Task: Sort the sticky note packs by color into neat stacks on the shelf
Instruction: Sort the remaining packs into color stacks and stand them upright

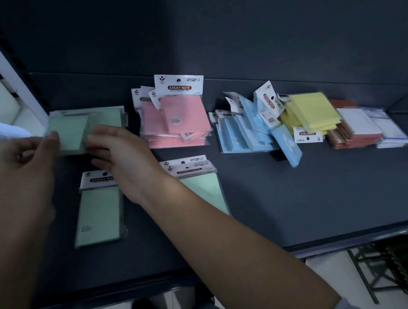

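Observation:
A green pack stack (75, 129) lies at the back left of the dark shelf (285, 197). My left hand (18, 172) pinches its left side and my right hand (123, 160) grips its right side. Two more green packs lie nearer me: one (98, 214) below my hands, another (205, 188) partly hidden under my right forearm. To the right stand a pink pile (179, 120), a loose blue pile (249, 129) with one pack tilted off it, a yellow pile (308, 113), an orange-red pile (351, 134) and white packs (387, 127).
The shelf's front edge (349, 240) runs across the lower right, with floor and a metal stand (385, 269) below. A white upright (4, 71) bounds the shelf on the left. A dark back panel (214, 45) closes the rear.

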Available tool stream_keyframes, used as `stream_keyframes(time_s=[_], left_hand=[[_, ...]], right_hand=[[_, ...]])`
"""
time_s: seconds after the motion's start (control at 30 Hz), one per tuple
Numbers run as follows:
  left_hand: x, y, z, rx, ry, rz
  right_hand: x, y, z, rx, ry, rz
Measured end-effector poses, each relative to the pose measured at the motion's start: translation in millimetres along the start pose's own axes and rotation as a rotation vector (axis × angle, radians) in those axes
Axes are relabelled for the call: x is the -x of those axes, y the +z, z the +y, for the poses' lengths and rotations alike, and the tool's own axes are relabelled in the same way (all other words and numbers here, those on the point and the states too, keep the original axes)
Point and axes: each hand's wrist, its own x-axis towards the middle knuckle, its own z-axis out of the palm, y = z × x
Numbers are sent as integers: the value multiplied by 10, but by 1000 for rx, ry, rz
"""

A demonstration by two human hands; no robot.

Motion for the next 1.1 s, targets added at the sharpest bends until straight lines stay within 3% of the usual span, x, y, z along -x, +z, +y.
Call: stream_keyframes(time_s=[0.1, 0.27, 0.33, 0.5, 0.73, 0.97, 1.1], left_hand=[[1, -24, -120, 87, -77, -50], [34, -230, -429, 149, -9, -210], [243, -148, -215, 164, -91, -295], [569, 27, -130, 241, -151, -154], [667, 24, -113, -46, 15, -168], [561, 65, -294, -102, 27, -145], [411, 40, -248, -153, 3, -105]], right_hand=[[26, -14, 61, -59, -26, 54], [101, -171, 164, 318, -287, 161], [149, -205, 186, 443, -311, 154], [333, -237, 199, 691, -358, 81], [421, -245, 296, 1135, -421, 89], [392, -275, 324, 1162, -354, 98], [358, -277, 279, 1174, -426, 138]])
